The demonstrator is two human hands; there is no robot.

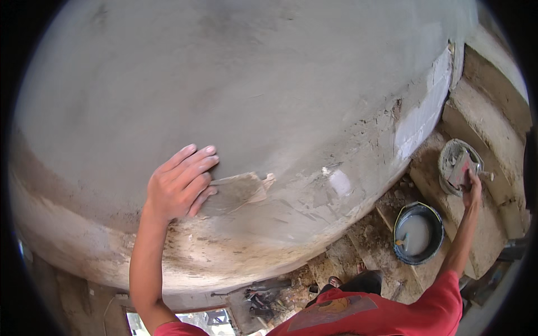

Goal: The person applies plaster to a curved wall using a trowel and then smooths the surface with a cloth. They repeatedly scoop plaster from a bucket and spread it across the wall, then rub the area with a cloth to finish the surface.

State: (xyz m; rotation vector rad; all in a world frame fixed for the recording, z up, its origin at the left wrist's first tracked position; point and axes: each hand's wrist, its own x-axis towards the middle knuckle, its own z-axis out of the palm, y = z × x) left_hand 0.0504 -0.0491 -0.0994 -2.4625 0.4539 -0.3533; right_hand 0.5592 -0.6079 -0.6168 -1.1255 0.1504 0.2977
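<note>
My left hand (180, 182) lies against the grey plastered wall (252, 95), its fingers stretched out and pointing up to the right. Beside its thumb, a thin grey patch with a ragged tan edge (241, 187) clings to the wall; whether it is paper or mortar I cannot tell. At the right, my right hand (473, 189) is closed on a flat reddish tool smeared with mortar (460, 172). That tool is over the mouth of a mortar-crusted bucket (446, 159), where a short pale handle-like piece (488, 176) sticks out at the rim.
A black bucket (439, 241) of cloudy liquid stands nearer me, on dirty steps (476, 229) that climb at the right. Pale bare blocks (423, 123) show at the wall's right end. Debris (274, 302) litters the floor below, near a bright window-like opening (216, 319).
</note>
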